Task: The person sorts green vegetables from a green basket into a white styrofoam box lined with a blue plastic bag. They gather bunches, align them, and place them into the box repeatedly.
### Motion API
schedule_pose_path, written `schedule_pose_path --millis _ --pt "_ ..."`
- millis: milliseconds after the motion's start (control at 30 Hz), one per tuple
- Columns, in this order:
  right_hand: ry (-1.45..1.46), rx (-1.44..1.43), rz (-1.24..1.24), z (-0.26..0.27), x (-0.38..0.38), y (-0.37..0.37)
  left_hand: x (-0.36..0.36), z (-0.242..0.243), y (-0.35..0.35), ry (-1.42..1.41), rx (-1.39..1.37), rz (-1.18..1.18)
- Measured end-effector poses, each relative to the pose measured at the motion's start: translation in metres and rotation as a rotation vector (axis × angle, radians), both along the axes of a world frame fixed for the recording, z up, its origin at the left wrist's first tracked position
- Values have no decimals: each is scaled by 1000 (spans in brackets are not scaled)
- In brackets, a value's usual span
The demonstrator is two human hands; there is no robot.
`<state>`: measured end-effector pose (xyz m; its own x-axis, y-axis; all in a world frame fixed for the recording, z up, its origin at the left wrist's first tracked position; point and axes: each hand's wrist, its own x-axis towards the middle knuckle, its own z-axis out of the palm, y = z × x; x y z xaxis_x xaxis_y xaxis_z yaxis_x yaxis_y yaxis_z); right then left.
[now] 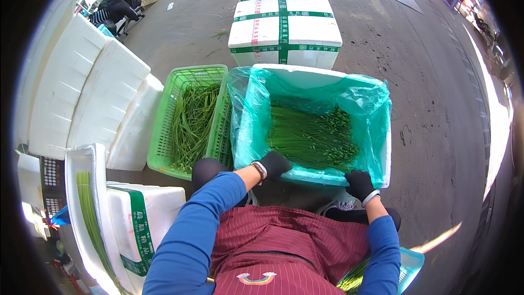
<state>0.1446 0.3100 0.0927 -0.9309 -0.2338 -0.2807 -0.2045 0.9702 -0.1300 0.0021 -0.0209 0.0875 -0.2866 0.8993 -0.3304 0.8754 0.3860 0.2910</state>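
Observation:
In front of me stands an open white foam box [388,147], lined with a green plastic bag [368,119]. Inside lie garlic chive stems with flower buds [315,135], laid lengthwise across the box, buds mostly to the right. My left hand [276,166], in a black glove, is closed over the near rim, left of its middle, on the bag's edge. Near the rim's right end, my right hand [360,185], gloved too, also grips the bag's edge. Both palms and the fingers' undersides are hidden.
A green plastic basket [157,147] with loose green stems [194,123] stands left of the box. Taped foam boxes [307,28] stand beyond it. Foam boxes [92,73] lean at left, above a foam tray [71,164] of long stems. A blue basket [413,260] is at lower right.

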Motion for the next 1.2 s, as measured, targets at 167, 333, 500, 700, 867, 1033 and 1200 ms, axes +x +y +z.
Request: schedule_pose_path --millis 167,333,500,700,867,1033,1200 --pt "-116 113 -92 9 12 43 -7 -3 57 52 155 32" --pt "-73 248 -250 1 25 61 -11 -4 91 148 166 101" --pt "-29 78 -400 30 3 39 -15 -23 67 327 139 209" --pt "224 -441 -406 35 -43 7 -31 14 21 475 238 519" --pt "121 -521 -305 33 -64 -30 -52 -24 -45 96 549 1161" --pt "60 -483 -266 27 -91 -40 -50 37 -10 -742 387 1518" --pt "-104 -508 -194 -2 -125 -40 -80 36 -22 -474 64 1034"
